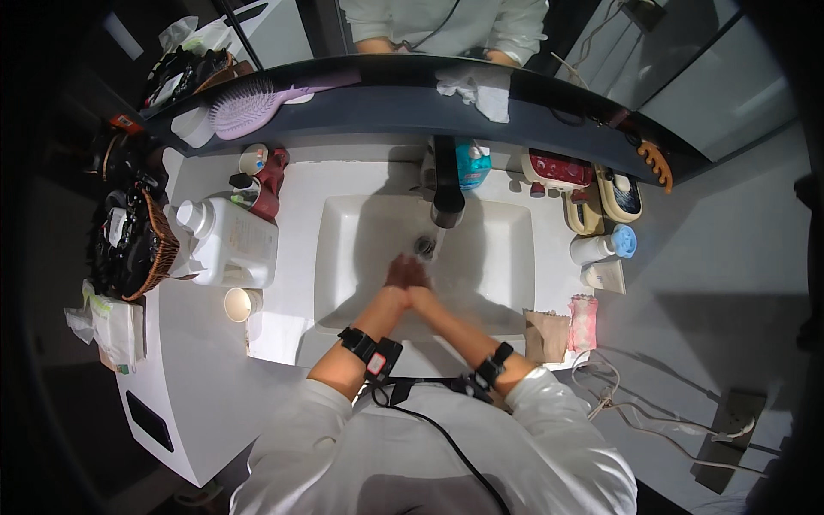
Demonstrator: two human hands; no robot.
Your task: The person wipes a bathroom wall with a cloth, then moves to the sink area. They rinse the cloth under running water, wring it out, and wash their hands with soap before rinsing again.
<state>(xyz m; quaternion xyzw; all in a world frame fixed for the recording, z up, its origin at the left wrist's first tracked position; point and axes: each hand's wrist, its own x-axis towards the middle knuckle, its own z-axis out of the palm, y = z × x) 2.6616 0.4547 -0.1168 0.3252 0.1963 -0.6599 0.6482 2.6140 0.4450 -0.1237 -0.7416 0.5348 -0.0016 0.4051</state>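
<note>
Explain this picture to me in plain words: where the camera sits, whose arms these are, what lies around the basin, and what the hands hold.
The one picture comes from a wide-angle camera worn on a person's head, looking straight down, so straight edges bend near the rim. The two forearms entering from the lower edge are the wearer's own, each with a black strap at the wrist and a cable running back to the body. The left hand and the right hand are pressed together over the white sink, just below the black tap. They hold no object; no grip on anything shows. Left of the sink stand a large white jug and a paper cup, with a wicker basket beyond. To the right lie a white bottle with a blue cap and a pink cloth. A purple hairbrush rests on the dark shelf above.
</note>
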